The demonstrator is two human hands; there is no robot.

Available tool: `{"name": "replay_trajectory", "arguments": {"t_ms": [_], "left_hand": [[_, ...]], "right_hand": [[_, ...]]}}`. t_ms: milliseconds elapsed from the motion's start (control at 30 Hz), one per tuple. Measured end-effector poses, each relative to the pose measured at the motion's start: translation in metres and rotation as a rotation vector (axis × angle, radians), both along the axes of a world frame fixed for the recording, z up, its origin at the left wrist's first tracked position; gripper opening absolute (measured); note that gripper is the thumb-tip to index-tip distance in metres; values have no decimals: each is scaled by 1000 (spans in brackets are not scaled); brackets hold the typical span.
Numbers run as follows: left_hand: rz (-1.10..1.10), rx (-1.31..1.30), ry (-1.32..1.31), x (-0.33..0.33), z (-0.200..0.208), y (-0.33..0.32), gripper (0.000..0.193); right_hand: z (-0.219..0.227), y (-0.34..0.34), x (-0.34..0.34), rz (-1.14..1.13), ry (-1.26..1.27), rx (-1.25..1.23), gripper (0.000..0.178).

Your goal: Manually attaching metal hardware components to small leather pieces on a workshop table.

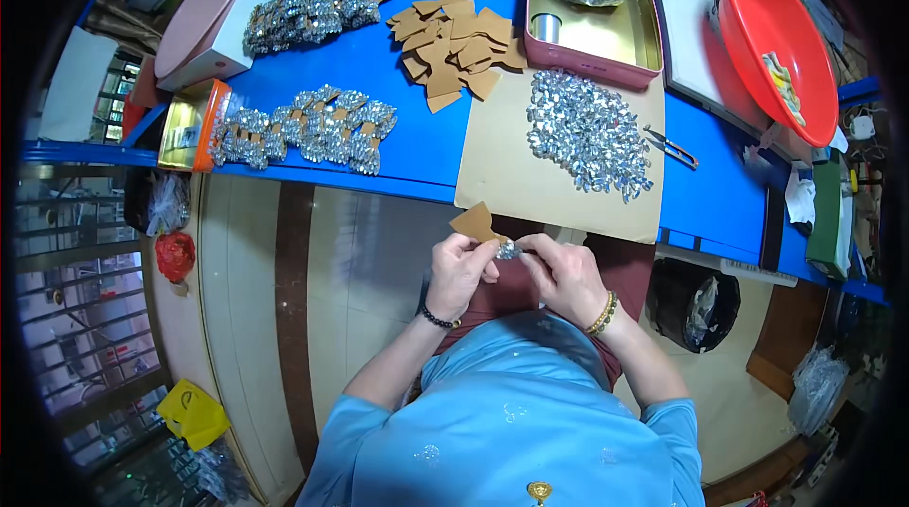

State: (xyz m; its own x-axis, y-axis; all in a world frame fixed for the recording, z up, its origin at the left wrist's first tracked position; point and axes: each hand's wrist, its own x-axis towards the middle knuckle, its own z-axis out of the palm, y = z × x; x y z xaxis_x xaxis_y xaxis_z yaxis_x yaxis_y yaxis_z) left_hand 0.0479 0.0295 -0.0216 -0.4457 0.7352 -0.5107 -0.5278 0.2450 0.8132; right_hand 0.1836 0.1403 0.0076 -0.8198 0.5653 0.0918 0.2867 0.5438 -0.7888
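Observation:
My left hand [456, 275] pinches a brown bow-shaped card [474, 221] above my lap, just off the table's front edge. At the card's right end sits a small cluster of clear faceted rhinestones [507, 249]. My right hand [570, 278] is closed, thumb and forefinger meeting at that cluster; what is between them is too small to make out. Ahead on a tan board [492, 152] lies a spread of loose rhinestones [587, 133]. Behind it is a heap of blank brown cards [454, 41].
Stone-covered cards lie in a front group [327, 133] and a back group [317, 15] on the blue table [417, 147]. Thread snips [670, 147] rest right of the stones. A pink-rimmed tin [597, 70] holds a spool [545, 27] and a bag of stones. A red basin [772, 24] stands far right.

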Motion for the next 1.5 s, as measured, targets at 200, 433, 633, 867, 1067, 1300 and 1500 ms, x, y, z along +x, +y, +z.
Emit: {"name": "replay_trajectory", "arguments": {"t_ms": [200,433,633,867,1067,1300,1500], "left_hand": [[80,33,191,-2,5,1,14],[30,71,303,14,10,8,14],[-17,36,322,15,10,8,13],[-27,42,331,19,12,9,13],[-43,37,350,20,13,9,14],[-48,68,343,21,12,9,15],[-34,63,313,21,10,8,14]], "right_hand": [[6,11,14,-168,2,-75,8],[7,-1,3,-23,-1,140,7],[7,-1,4,-39,41,175,6],[2,0,5,-31,38,209,6],[1,1,6,-24,38,223,6],[-1,1,6,-21,38,212,7],[2,0,6,-20,27,226,7]]}}
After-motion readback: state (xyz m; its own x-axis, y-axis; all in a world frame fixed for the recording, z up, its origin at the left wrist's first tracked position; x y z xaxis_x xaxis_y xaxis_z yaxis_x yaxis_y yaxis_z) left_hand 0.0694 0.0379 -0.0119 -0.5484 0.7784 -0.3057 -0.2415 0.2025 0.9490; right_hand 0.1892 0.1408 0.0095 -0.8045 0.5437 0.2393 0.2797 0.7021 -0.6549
